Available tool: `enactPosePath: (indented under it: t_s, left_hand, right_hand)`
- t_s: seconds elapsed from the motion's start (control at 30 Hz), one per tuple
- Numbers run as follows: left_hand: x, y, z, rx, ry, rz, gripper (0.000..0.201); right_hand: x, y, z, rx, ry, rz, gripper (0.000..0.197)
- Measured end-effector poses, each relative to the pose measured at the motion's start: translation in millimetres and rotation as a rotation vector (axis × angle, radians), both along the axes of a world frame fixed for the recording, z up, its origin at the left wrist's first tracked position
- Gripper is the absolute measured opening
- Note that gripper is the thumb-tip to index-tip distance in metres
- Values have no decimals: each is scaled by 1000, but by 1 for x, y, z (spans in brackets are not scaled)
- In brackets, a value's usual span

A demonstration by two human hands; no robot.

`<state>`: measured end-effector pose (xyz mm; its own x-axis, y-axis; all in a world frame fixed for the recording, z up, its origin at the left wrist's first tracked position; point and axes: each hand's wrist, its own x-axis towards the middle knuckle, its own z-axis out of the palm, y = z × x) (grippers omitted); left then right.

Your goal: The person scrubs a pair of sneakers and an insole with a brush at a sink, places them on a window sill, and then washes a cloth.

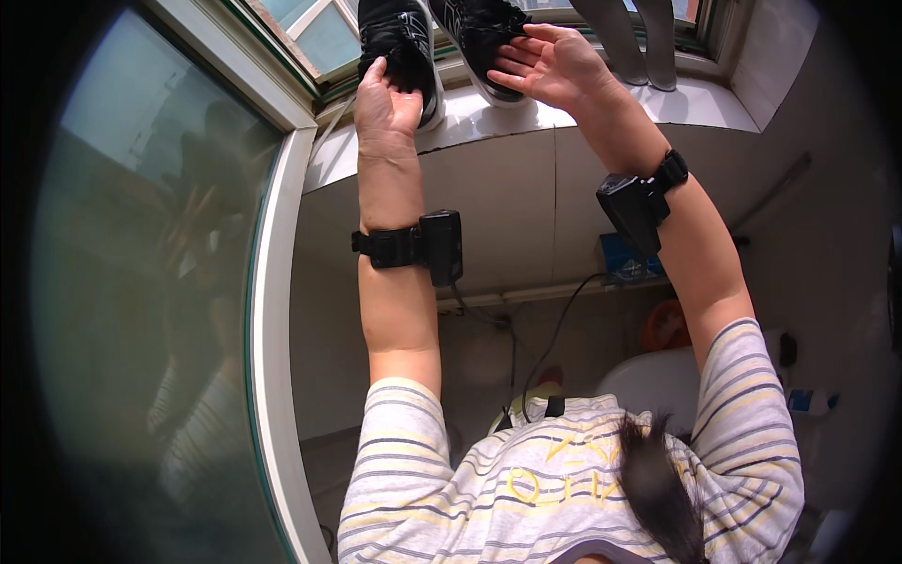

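Observation:
Two black sneakers stand on a white tiled windowsill (601,108) at the top of the view. My left hand (383,105) is raised to the left sneaker (399,36) and grips its heel end, fingers curled under it. My right hand (556,64) is held palm up with its fingers spread, the fingertips touching the side of the right sneaker (477,38). Each wrist carries a black strap with a small black box.
Two grey insole-like pieces (631,42) lean against the window to the right of the sneakers. A white-framed glass pane (150,282) fills the left side. Below are a white rounded fixture (658,381), a blue box (622,258), an orange object (665,324) and a dangling cable.

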<state>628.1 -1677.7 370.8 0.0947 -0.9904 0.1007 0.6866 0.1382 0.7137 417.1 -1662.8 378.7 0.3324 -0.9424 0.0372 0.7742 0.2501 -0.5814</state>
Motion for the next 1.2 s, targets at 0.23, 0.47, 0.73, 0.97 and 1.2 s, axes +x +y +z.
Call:
enactPosePath:
  t_s: [0.23,0.47,0.73,0.97,1.2]
  left_hand:
    - [-3,19,-1,-59,-77,-84,69]
    - [6,42,-2,-54,-94,15,64]
    - [-10,52,-11,-151,-156,91,43]
    - [-15,70,-12,-190,-371,190,35]
    - [-8,68,-18,-235,-525,270,31]
  right_hand:
    - [-27,28,-7,24,43,-51,46]
    - [-65,28,-16,-12,371,-279,26]
    - [-156,-86,-52,-150,1880,-1255,101]
    - [-142,-99,-53,0,2017,-979,115]
    - [-128,-100,-46,135,2146,-935,96]
